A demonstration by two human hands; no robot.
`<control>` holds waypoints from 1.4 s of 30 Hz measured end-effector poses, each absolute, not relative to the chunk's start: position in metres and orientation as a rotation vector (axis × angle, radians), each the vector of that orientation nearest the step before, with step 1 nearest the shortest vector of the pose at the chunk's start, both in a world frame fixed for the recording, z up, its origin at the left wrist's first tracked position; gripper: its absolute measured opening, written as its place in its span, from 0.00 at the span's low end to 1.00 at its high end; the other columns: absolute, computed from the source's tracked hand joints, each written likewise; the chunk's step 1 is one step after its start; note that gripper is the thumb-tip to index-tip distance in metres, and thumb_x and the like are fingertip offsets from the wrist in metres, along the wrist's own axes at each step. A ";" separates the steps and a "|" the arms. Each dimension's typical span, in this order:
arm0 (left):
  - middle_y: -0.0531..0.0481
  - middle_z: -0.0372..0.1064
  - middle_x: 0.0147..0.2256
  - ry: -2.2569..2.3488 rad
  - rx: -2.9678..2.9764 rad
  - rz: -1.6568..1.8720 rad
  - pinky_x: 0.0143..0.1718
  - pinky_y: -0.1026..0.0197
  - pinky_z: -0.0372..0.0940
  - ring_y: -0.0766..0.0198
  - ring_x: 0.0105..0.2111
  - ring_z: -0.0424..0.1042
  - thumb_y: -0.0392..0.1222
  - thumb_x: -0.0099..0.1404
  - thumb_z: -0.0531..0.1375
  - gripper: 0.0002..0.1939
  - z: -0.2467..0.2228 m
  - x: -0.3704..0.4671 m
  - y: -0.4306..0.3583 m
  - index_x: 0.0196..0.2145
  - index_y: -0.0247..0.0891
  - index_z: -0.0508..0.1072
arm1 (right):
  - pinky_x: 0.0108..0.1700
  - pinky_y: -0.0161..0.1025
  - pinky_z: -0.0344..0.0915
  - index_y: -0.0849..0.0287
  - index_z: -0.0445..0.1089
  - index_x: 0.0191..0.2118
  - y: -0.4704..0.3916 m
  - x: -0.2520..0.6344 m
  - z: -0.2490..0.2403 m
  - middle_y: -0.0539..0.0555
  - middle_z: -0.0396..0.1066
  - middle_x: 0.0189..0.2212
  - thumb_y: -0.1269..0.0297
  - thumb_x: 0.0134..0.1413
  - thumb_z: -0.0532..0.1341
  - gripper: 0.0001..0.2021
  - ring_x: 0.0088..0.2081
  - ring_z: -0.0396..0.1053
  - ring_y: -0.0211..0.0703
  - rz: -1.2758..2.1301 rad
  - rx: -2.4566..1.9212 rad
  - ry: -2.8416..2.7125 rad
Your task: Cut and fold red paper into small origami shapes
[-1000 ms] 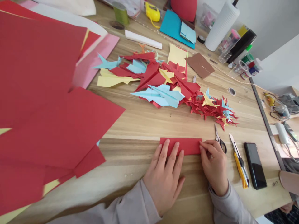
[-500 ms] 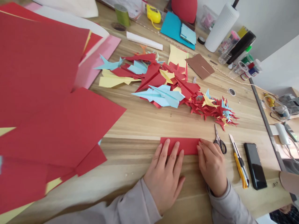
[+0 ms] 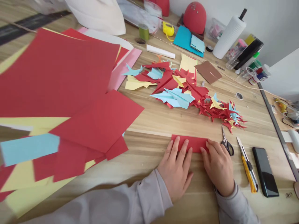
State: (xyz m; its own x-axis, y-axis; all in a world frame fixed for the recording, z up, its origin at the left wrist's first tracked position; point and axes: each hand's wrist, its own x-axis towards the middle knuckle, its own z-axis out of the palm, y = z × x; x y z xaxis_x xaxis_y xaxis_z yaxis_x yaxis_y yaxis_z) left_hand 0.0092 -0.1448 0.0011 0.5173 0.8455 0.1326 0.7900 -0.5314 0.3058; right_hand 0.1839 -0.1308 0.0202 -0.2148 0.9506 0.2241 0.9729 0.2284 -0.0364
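A narrow folded strip of red paper (image 3: 195, 145) lies flat on the wooden table. My left hand (image 3: 176, 169) rests on its left part, fingers spread and pressing it down. At the strip's right end my right hand (image 3: 219, 165) is closed, thumb and fingertips pinching the edge; the fingertips partly cover that corner. Black-handled scissors (image 3: 227, 144) lie just beyond my right hand, and a yellow utility knife (image 3: 248, 169) is to its right.
Large red sheets (image 3: 77, 71) overlap yellow and blue paper at the left. A pile of folded paper planes (image 3: 173, 98) and smaller pointed paper pieces (image 3: 212, 109) spreads across the middle. A black phone (image 3: 265, 172) lies far right; bottles and jars (image 3: 247, 56) stand at the back.
The view has swung left, so the table's contents appear farther right and more of the paper stack shows. Both hands keep nearly the same places on the red strip.
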 end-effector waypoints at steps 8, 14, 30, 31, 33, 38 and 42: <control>0.33 0.49 0.63 1.374 2.583 0.405 0.61 0.37 0.40 0.34 0.64 0.40 0.57 0.62 0.52 0.34 -0.006 0.008 -0.144 0.60 0.31 0.61 | 0.44 0.43 0.64 0.62 0.70 0.41 -0.130 0.184 0.019 0.60 0.72 0.40 0.61 0.62 0.54 0.11 0.41 0.68 0.47 -0.210 -1.838 -2.305; 0.31 0.51 0.62 1.378 2.616 0.479 0.61 0.37 0.40 0.35 0.63 0.42 0.56 0.63 0.51 0.34 -0.015 0.008 -0.143 0.58 0.28 0.63 | 0.44 0.42 0.62 0.62 0.70 0.40 -0.130 0.181 0.021 0.59 0.72 0.39 0.62 0.62 0.53 0.11 0.40 0.68 0.45 -0.280 -1.844 -2.318; 0.26 0.59 0.57 1.451 2.722 0.448 0.61 0.37 0.43 0.37 0.59 0.55 0.53 0.64 0.50 0.33 -0.010 0.005 -0.139 0.53 0.18 0.68 | 0.36 0.37 0.54 0.61 0.71 0.36 -0.129 0.176 0.022 0.55 0.73 0.37 0.59 0.64 0.51 0.15 0.34 0.69 0.39 -0.330 -1.993 -2.281; 0.25 0.59 0.56 1.482 2.717 0.426 0.60 0.37 0.44 0.37 0.59 0.56 0.52 0.64 0.50 0.32 -0.008 0.004 -0.140 0.53 0.18 0.68 | 0.35 0.38 0.53 0.61 0.71 0.37 -0.129 0.176 0.022 0.54 0.73 0.37 0.59 0.64 0.50 0.15 0.34 0.69 0.39 -0.331 -2.001 -2.273; 0.25 0.59 0.56 1.543 2.708 0.393 0.60 0.36 0.44 0.37 0.58 0.58 0.51 0.64 0.51 0.31 -0.004 0.001 -0.142 0.52 0.18 0.69 | 0.35 0.38 0.53 0.60 0.71 0.35 -0.130 0.176 0.022 0.54 0.73 0.36 0.59 0.64 0.50 0.15 0.33 0.69 0.39 -0.331 -2.005 -2.266; 0.27 0.60 0.56 1.559 2.739 0.395 0.60 0.38 0.47 0.40 0.57 0.60 0.50 0.65 0.50 0.30 -0.001 -0.010 -0.140 0.51 0.19 0.70 | 0.34 0.39 0.51 0.60 0.71 0.30 -0.131 0.174 0.022 0.55 0.71 0.33 0.59 0.64 0.50 0.17 0.32 0.68 0.39 -0.335 -1.996 -2.302; 0.31 0.62 0.56 1.509 2.772 0.452 0.60 0.42 0.49 0.42 0.57 0.60 0.49 0.65 0.49 0.28 -0.006 -0.022 -0.130 0.52 0.22 0.70 | 0.34 0.39 0.50 0.59 0.71 0.29 -0.134 0.171 0.024 0.55 0.70 0.31 0.60 0.65 0.49 0.18 0.31 0.68 0.40 -0.335 -1.996 -2.335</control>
